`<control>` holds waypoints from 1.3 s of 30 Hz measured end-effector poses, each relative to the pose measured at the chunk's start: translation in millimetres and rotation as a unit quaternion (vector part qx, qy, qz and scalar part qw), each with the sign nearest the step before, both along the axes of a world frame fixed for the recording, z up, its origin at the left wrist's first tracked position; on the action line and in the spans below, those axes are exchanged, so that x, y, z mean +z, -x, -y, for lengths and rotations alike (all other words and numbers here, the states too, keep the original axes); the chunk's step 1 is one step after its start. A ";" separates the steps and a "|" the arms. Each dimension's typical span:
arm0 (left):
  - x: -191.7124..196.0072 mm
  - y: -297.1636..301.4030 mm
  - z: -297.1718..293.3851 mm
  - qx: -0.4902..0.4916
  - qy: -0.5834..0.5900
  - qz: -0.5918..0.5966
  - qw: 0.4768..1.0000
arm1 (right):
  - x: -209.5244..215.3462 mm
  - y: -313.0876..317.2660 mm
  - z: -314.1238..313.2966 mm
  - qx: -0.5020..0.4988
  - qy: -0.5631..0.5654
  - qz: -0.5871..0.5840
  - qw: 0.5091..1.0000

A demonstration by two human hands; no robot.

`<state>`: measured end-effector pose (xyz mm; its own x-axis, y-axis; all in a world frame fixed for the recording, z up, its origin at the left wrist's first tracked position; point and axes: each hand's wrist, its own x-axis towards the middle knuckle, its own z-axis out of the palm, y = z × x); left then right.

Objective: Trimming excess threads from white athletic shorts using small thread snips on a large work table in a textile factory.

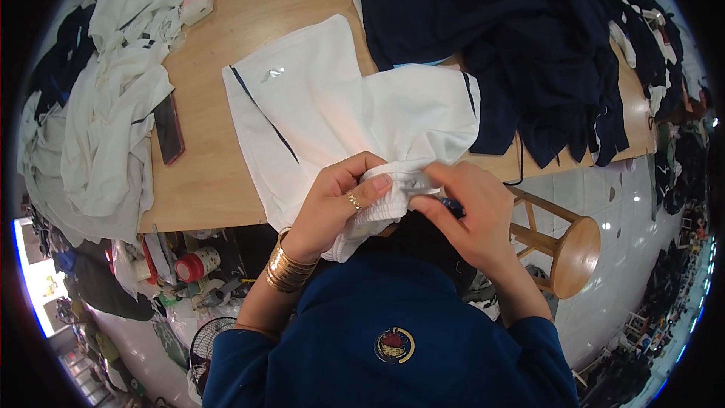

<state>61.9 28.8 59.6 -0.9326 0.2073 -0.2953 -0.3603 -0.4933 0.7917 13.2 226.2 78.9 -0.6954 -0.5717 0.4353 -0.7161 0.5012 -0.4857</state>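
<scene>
White shorts (317, 98) with navy side stripes lie spread over the table's front edge, their gathered elastic waistband (381, 208) lifted toward me. My left hand (343, 200) is closed on this waistband, thumb on top. Against the waistband's other side, my right hand (472, 208) is closed, with finger and thumb close to the cloth. A small dark blue tool (451, 205) shows in it, and a pale, shiny strip lies between its fingertips. The tool looks like thread snips, but the fingers cover most of it.
Navy garments (521, 38) are heaped on the wooden table (204, 174) at right, white garments (113, 106) at left beside a dark phone (169, 130). A wooden stool (578, 257) stands to my right. A fan (208, 344) and a red container (195, 265) are below left.
</scene>
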 end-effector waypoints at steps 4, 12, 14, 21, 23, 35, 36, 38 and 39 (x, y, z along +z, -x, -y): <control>-2.6 -5.9 7.7 0.031 0.046 -0.016 0.998 | -3.8 -15.5 6.1 -0.005 0.138 0.188 0.973; 13.3 4.5 41.6 -0.034 0.480 -0.078 0.873 | -43.2 18.6 51.0 -0.017 0.118 0.128 0.985; 16.7 5.7 37.7 0.014 0.474 -0.109 0.873 | -28.1 22.4 53.0 -0.044 0.132 0.250 0.958; 5.1 -7.4 53.6 0.031 0.536 -0.324 0.779 | 7.6 37.5 40.2 0.047 0.060 0.325 0.943; 7.0 -9.8 58.6 -0.040 0.451 -0.267 0.851 | 13.5 36.5 41.0 0.034 0.021 0.246 0.968; -10.5 -16.1 75.7 -0.052 0.182 -0.064 0.980 | 11.4 56.2 19.8 0.054 0.181 0.635 0.749; -8.7 -15.9 73.8 -0.053 0.182 -0.063 0.980 | 11.0 56.1 19.1 0.047 0.186 0.637 0.747; -2.6 -14.9 68.7 -0.036 0.173 -0.048 0.983 | 10.7 56.2 18.0 0.042 0.194 0.642 0.741; -1.6 -14.7 67.7 -0.037 0.174 -0.047 0.983 | 10.5 55.7 18.0 0.037 0.202 0.646 0.735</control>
